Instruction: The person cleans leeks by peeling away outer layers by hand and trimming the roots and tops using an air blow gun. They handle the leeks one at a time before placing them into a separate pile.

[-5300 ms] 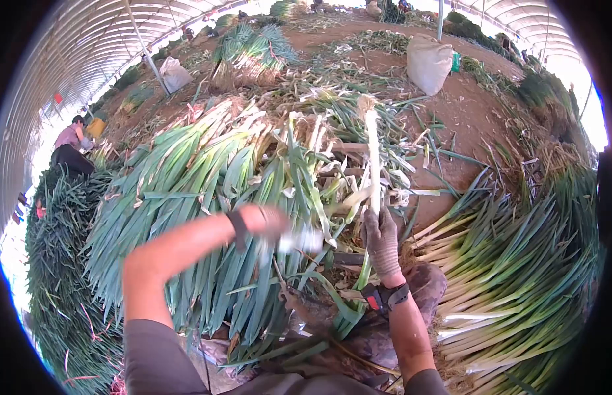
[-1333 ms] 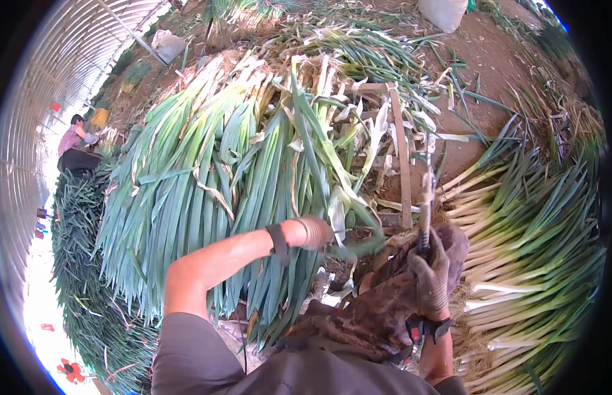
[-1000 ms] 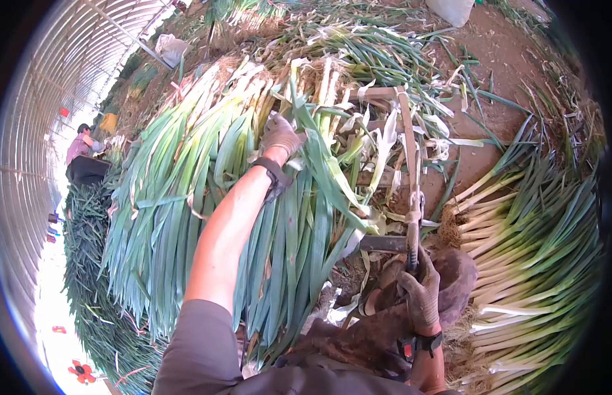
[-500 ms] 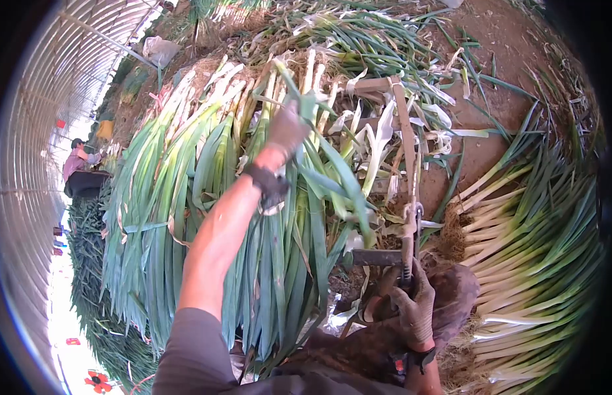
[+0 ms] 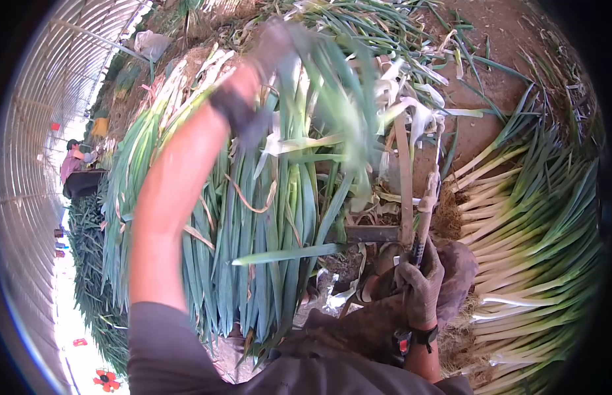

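My left hand [image 5: 273,47], gloved and blurred by motion, is raised over the root ends of a large pile of green onions [image 5: 253,217]. Blurred green leaves [image 5: 342,99] hang from beside it; its fingers are smeared. At lower right, my right hand [image 5: 421,280], also gloved, is wrapped round the dark handle of a tool [image 5: 425,210] wound with pale cloth. That tool points up and away, beside an upright wooden bar [image 5: 404,178] with a dark crosspiece [image 5: 372,234].
More onions [image 5: 523,243] lie in a row at right, roots toward me. Loose leaves [image 5: 385,33] are heaped at the far side. A seated person [image 5: 82,171] is at far left, by the ribbed greenhouse wall [image 5: 36,164]. A white bag [image 5: 151,45] lies behind the pile.
My left hand has moved up and slightly left, with leaves swinging beside it. My right hand has shifted slightly right, and the tool's tip has moved right, away from the wooden bar.
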Available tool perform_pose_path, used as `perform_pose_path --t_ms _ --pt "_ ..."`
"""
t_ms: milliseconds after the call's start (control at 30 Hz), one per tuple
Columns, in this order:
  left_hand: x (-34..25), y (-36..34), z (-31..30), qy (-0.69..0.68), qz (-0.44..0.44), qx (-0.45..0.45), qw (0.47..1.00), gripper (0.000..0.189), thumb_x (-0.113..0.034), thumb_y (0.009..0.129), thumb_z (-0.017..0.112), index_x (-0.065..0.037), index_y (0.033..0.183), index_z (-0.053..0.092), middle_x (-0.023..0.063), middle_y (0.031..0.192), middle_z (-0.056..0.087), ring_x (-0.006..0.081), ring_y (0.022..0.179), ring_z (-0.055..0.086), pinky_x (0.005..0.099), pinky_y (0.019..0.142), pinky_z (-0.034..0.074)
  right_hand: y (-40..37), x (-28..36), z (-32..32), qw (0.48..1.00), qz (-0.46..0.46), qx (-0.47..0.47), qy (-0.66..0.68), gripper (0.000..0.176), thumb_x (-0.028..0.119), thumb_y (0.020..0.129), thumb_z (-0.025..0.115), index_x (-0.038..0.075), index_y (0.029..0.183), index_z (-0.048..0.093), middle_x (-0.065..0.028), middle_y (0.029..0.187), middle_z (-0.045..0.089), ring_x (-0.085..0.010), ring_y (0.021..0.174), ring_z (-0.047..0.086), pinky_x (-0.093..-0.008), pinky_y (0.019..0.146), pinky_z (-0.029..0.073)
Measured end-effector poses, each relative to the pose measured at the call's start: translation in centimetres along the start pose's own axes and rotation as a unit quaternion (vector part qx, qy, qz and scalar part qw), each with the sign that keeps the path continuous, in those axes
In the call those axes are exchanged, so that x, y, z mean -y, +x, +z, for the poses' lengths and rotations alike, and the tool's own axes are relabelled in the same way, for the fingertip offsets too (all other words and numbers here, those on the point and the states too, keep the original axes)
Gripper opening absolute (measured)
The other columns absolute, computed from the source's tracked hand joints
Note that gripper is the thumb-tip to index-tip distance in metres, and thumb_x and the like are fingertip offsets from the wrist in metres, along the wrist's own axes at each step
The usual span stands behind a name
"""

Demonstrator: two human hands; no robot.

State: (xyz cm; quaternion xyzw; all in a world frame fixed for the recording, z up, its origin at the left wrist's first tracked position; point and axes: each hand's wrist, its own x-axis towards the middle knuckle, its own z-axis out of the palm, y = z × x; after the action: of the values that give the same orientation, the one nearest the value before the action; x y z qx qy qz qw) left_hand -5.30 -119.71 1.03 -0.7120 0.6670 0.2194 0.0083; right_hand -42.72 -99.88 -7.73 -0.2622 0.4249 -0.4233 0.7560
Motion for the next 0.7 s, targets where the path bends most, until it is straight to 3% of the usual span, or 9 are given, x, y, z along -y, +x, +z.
perform_pose_path --t_ms 67,133,200,300,333,400,500,600,700 --pt "1.1 3.2 -6.6 -0.045 -0.057 -0.274 0.959 0.075 -0.055 0.078 0.063 -0.002 0.128 0.048 0.0192 0.122 0.055 0.0322 0.104 0.058 0.0434 0.091 0.047 0.1 -0.1 0.0 1.000 -0.003 0.011 0.015 0.056 0.005 0.077 0.067 -0.006 0.130 0.051 -0.0015 0.082 0.056 -0.0064 0.059 0.048 -0.0198 0.050 0.039" --pt "0.9 4.0 -8.1 -0.102 -0.047 -0.359 0.926 0.091 -0.063 0.071 0.067 -0.001 0.134 0.044 0.0217 0.130 0.051 0.0344 0.113 0.055 0.0439 0.096 0.045 0.2 0.0 0.0 1.000 -0.006 0.013 0.006 0.056 0.004 0.078 0.066 -0.006 0.130 0.050 -0.0014 0.082 0.056 -0.0062 0.059 0.048 -0.0196 0.051 0.039" --pt "0.7 4.5 -3.7 -0.109 -0.019 -0.279 0.954 0.108 -0.070 0.064 0.071 0.000 0.140 0.040 0.0243 0.137 0.047 0.0367 0.121 0.052 0.0444 0.102 0.043 -0.1 -0.1 0.0 1.000 -0.003 0.016 0.004 0.058 0.001 0.078 0.065 -0.006 0.133 0.049 -0.0013 0.083 0.056 -0.0058 0.060 0.048 -0.0191 0.051 0.040" --pt "2.8 4.3 11.3 -0.065 -0.018 0.051 0.996 0.133 -0.081 0.053 0.077 0.002 0.149 0.034 0.0281 0.149 0.041 0.0401 0.133 0.047 0.0452 0.111 0.039 -0.1 -0.2 -0.4 1.000 0.012 0.022 -0.004 0.060 0.002 0.079 0.065 -0.006 0.136 0.048 -0.0008 0.084 0.056 -0.0057 0.060 0.048 -0.0191 0.052 0.040" --pt "3.7 3.7 16.1 -0.065 -0.049 0.086 0.993 0.139 -0.087 0.055 0.069 0.008 0.149 0.029 0.0293 0.153 0.034 0.0424 0.137 0.042 0.0455 0.117 0.030 -0.3 -0.3 -0.6 1.000 0.016 0.023 -0.011 0.061 0.002 0.079 0.065 -0.006 0.137 0.047 -0.0007 0.084 0.056 -0.0056 0.061 0.048 -0.0192 0.053 0.040" --pt "-2.0 0.4 18.7 0.163 -0.111 0.077 0.977 0.127 -0.079 0.066 0.069 0.006 0.150 0.027 0.0273 0.146 0.045 0.0366 0.138 0.041 0.0503 0.119 0.018 -0.3 -0.7 -0.8 0.999 0.017 0.023 -0.023 0.062 0.002 0.080 0.065 -0.006 0.138 0.046 -0.0005 0.084 0.055 -0.0054 0.062 0.048 -0.0193 0.054 0.041" --pt "-4.5 -0.9 20.9 0.106 -0.116 -0.027 0.987 0.069 -0.046 0.082 0.072 -0.004 0.132 0.051 0.0203 0.125 0.060 0.0344 0.117 0.057 0.0468 0.106 0.038 -0.5 0.0 -0.2 0.999 0.019 0.024 -0.014 0.063 0.003 0.081 0.065 -0.006 0.140 0.045 -0.0003 0.083 0.055 -0.0052 0.062 0.048 -0.0195 0.055 0.041" --pt "-3.7 -1.1 22.7 0.144 0.017 -0.148 0.978 0.031 -0.018 0.089 0.063 -0.003 0.116 0.058 0.0149 0.109 0.065 0.0292 0.105 0.062 0.0444 0.093 0.047 -0.2 0.3 0.0 0.999 0.031 0.033 -0.027 0.061 0.004 0.080 0.065 -0.006 0.137 0.046 -0.0003 0.082 0.055 -0.0053 0.062 0.048 -0.0195 0.054 0.040" --pt "-4.0 -2.2 21.5 0.086 0.064 -0.186 0.977 0.032 -0.001 0.085 0.056 -0.002 0.117 0.060 0.0160 0.107 0.064 0.0303 0.103 0.064 0.0426 0.083 0.052 -0.1 0.5 0.1 0.999 0.028 0.031 -0.021 0.061 0.005 0.079 0.065 -0.006 0.136 0.047 -0.0006 0.082 0.056 -0.0054 0.061 0.048 -0.0196 0.053 0.040"
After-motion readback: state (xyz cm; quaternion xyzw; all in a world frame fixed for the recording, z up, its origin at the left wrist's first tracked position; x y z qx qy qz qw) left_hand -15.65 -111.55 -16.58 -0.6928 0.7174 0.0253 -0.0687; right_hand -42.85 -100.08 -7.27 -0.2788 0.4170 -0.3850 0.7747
